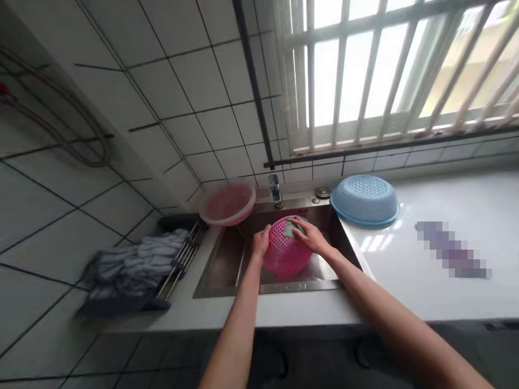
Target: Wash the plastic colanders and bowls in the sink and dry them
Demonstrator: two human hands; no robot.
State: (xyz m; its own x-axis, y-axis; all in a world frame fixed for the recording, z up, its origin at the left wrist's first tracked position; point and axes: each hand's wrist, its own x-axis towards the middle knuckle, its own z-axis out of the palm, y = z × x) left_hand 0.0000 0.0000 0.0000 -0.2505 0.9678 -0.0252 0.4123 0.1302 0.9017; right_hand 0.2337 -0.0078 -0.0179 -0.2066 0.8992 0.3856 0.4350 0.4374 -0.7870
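A pink perforated plastic colander (286,256) is tilted up over the steel sink (227,265), its holed surface turned toward me. My left hand (261,241) grips the colander's left rim, thumb on top. My right hand (308,235) presses a pale green cloth (289,229) against the colander's upper right part. The fingers of that hand are bent over the cloth and partly cover it. Behind the colander stands the faucet (274,189) at the back of the sink.
A pink basin (229,204) with a whitish rim rests at the sink's back left corner. On the right counter (409,281) sits an upside-down blue basket (365,199), with a blurred-out item (452,249) farther right. Folded grey cloth (138,265) lies beside a metal rack (180,262) at left.
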